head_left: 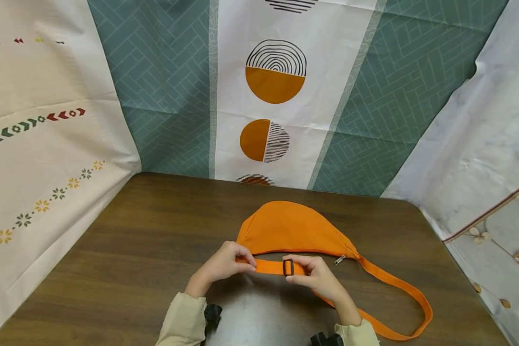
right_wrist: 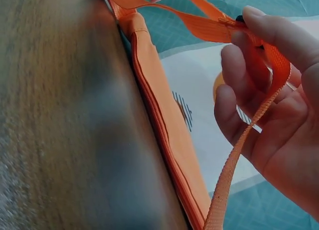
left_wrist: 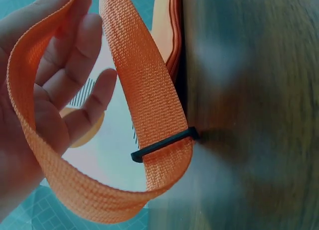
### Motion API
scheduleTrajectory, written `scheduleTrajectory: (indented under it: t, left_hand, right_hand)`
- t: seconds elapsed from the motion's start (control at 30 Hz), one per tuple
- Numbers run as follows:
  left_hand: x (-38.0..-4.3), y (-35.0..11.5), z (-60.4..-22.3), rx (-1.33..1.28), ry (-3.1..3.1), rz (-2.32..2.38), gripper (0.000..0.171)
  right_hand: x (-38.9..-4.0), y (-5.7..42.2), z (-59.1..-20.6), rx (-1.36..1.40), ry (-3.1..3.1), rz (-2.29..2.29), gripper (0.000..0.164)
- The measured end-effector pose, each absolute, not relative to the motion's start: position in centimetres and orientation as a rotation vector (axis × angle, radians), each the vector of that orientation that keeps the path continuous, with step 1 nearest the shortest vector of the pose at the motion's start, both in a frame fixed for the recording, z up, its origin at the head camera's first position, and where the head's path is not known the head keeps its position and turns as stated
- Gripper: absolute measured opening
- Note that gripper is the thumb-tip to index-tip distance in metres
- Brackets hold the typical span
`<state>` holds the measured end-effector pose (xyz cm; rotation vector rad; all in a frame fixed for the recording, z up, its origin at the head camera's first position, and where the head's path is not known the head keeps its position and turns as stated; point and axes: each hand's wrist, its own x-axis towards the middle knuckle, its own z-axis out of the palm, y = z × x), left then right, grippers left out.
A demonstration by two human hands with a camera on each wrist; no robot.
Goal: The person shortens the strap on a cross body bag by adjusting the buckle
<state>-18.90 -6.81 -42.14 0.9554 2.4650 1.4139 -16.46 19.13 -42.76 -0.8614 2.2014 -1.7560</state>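
An orange waist bag (head_left: 291, 230) lies on the table, its curved side away from me. Its zipper pull (head_left: 339, 260) shows at the right end of the near edge. Just in front of the bag, my left hand (head_left: 227, 262) pinches the orange strap (head_left: 268, 266) between thumb and fingers. My right hand (head_left: 317, 276) pinches the strap at a black slider buckle (head_left: 288, 267). Between both hands the webbing runs nearly straight. In the left wrist view the strap loops past the palm, and a black bar (left_wrist: 164, 144) crosses it lower down.
The brown wooden table (head_left: 112, 269) carries the bag. From the bag's right end, the rest of the strap curves round on the table and back toward my right hand. Patterned cloths (head_left: 168, 96) hang behind and at both sides.
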Motion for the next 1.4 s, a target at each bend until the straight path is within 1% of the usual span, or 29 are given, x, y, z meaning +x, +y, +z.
scheduleTrajectory:
  t: [0.27,0.73,1.13,1.27,1.4]
  left_hand:
    - [-18.7,-6.2,-42.0,0.933,2.511,1.38,0.006]
    - [-18.5,-4.9,-41.4,0.946,2.474,1.403,0.009]
    - [-18.6,-4.0,-41.3,0.985,2.483,1.409,0.014]
    - [-18.6,-3.9,-41.4,0.974,2.494,1.402,0.015]
    - [-18.6,-3.8,-41.3,0.962,2.492,1.398,0.02]
  right_hand:
    - [-16.5,19.0,-43.0,-0.816,2.176,-1.771,0.041]
    - [-16.5,18.7,-43.3,-0.816,2.071,-1.862,0.044]
    - [-16.7,18.5,-43.8,-0.808,1.813,-2.08,0.047]
    - [-16.7,18.6,-43.9,-0.797,1.796,-2.089,0.044]
    - [-16.7,18.7,-44.1,-0.792,1.804,-2.086,0.039]
